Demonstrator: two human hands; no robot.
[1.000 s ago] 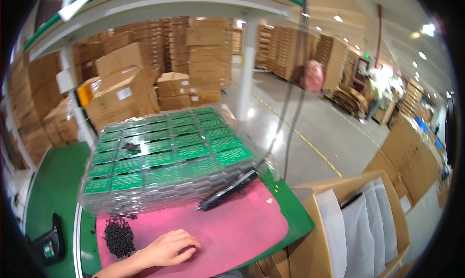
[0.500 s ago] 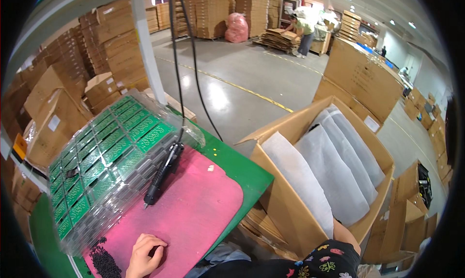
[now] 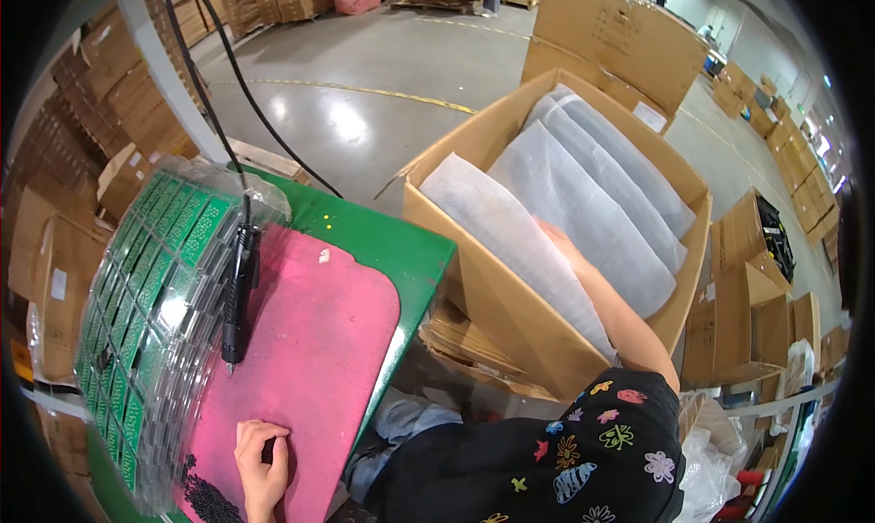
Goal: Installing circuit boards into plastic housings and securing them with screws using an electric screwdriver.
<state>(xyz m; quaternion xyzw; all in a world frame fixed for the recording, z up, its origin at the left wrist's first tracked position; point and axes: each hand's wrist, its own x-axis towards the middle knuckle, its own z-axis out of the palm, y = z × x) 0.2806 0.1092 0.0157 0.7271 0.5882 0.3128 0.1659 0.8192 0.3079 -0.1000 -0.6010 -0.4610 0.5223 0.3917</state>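
My left hand [image 3: 262, 455] rests on the pink mat [image 3: 319, 313], its fingers loosely curled and nothing visible in them. Beside it lies a heap of small black pieces [image 3: 208, 500], too small to name surely. My right arm stretches into an open cardboard box [image 3: 492, 290] on the right. Inside, my right hand [image 3: 560, 242] slips in behind the nearest white foam sheet [image 3: 510, 231]; its fingers are mostly hidden. More white foam sheets [image 3: 583, 213] stand behind it. A black electric screwdriver [image 3: 238, 295] leans tip-down at the mat's left side, under its cable.
Stacked clear plastic trays [image 3: 169, 341] with green circuit boards stand on the left of the green table [image 3: 401, 249]. Black cables [image 3: 260, 103] hang above. A large carton [image 3: 620, 40] stands beyond the box, and more cartons [image 3: 729, 322] lie at the right.
The view has swung right and down. My right hand, hidden low behind the near foam sheet before, now shows farther forward between the sheets. My left hand stays curled on the mat.
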